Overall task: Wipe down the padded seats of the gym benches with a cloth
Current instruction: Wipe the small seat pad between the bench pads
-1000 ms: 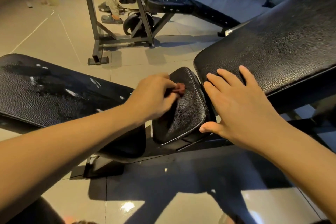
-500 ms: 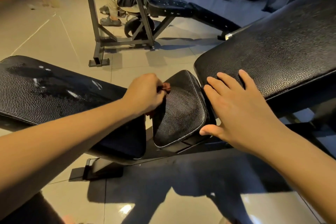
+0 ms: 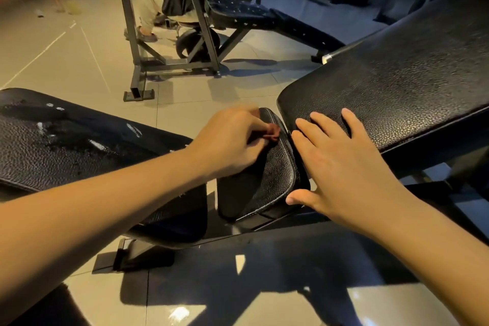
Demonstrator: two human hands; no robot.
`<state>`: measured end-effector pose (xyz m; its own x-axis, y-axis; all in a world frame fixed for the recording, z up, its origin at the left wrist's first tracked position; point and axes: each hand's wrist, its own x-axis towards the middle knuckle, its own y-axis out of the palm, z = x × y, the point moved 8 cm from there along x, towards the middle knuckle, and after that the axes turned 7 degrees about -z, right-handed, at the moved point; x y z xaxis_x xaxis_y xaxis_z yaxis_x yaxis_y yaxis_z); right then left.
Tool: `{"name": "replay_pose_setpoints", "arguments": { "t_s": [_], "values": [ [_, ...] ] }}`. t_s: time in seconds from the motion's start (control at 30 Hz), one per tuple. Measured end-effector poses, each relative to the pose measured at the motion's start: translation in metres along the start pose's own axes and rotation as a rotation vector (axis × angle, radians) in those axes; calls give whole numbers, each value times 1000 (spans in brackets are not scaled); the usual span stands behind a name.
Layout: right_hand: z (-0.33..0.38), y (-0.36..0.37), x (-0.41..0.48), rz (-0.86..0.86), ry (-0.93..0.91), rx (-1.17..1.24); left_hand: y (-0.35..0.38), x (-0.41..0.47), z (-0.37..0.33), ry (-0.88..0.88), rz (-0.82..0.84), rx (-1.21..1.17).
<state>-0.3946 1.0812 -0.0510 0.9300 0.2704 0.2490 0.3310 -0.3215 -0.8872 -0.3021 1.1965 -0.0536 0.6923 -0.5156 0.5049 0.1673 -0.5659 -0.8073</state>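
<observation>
My left hand (image 3: pixel 227 140) grips a small reddish-brown cloth (image 3: pixel 272 132), only a bunched tip of which shows past my fingers. The cloth presses against the upper left of a small black padded seat (image 3: pixel 275 174) tilted toward me. My right hand (image 3: pixel 341 164) lies open with fingers spread, its fingertips on the near corner of the long inclined black back pad (image 3: pixel 397 87) and its thumb at the seat's lower right edge. A second black bench pad (image 3: pixel 66 140) with wet streaks and white scuffs lies at the left, under my left forearm.
A black steel rack (image 3: pixel 137 61) and another bench (image 3: pixel 251 16) stand on the tiled floor behind. A person sits there, with legs and a sandalled foot (image 3: pixel 145 34) showing. The bench's dark base frame (image 3: pixel 291 241) runs across the floor below my arms.
My left hand with the cloth slid left off the seat's middle, then came back right and up onto the seat's upper edge. My right hand has stayed put.
</observation>
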Motion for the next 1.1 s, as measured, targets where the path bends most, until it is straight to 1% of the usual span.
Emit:
{"name": "replay_pose_setpoints", "arguments": {
  "t_s": [0.03,0.07,0.1,0.17,0.2,0.23,0.27,0.33,0.4,0.43,0.5,0.53,0.57,0.6,0.63,0.73,0.77,0.8,0.83,0.93,0.97,1.0,1.1],
  "values": [
    [0,0,0,-14,-1,1,1,1,-2,5,-5,-1],
    [-1,-1,0,-30,-1,3,4,5,6,-38,-15,31],
    [-1,-1,0,-40,-1,3,8,12,23,-128,-24,62],
    [0,-1,0,-41,-2,4,12,22,58,-361,-47,41],
    [0,0,1,-36,-1,8,13,22,66,-414,-53,30],
    [0,0,1,-30,-1,9,12,21,65,-399,-57,31],
    [0,0,1,-26,-1,7,12,18,56,-336,-48,41],
    [0,0,1,-30,-2,5,6,3,24,-152,-40,-7],
    [-1,0,0,-44,-2,10,1,-11,2,-44,-6,-82],
    [-1,0,0,-46,-1,7,3,-9,4,-63,19,-87],
    [0,0,1,-33,-6,2,11,3,33,-221,46,-55],
    [1,-2,1,-23,-4,6,11,6,45,-287,32,-17],
    [1,-2,1,-9,0,10,10,6,52,-310,3,24],
    [2,-2,1,6,1,8,8,3,49,-295,-8,53],
    [2,-2,1,19,-1,4,5,-4,37,-234,-9,35],
    [1,-3,1,26,-4,0,-8,-41,-27,36,43,-126],
    [0,-3,1,22,-2,-4,-10,-49,-40,83,59,-159],
    [0,-3,1,22,-2,-5,-8,-49,-39,78,60,-154],
    [1,-4,1,26,-4,-4,-5,-44,-26,24,45,-127],
    [3,-6,1,65,0,-3,2,-32,26,-221,-2,8],
    [3,-7,1,77,-1,2,1,-33,30,-239,-4,17],
    [4,-7,2,80,-2,5,-1,-36,22,-202,9,-2],
    [3,-9,1,70,-2,11,-12,-55,-33,35,61,-147]
  ]
}}
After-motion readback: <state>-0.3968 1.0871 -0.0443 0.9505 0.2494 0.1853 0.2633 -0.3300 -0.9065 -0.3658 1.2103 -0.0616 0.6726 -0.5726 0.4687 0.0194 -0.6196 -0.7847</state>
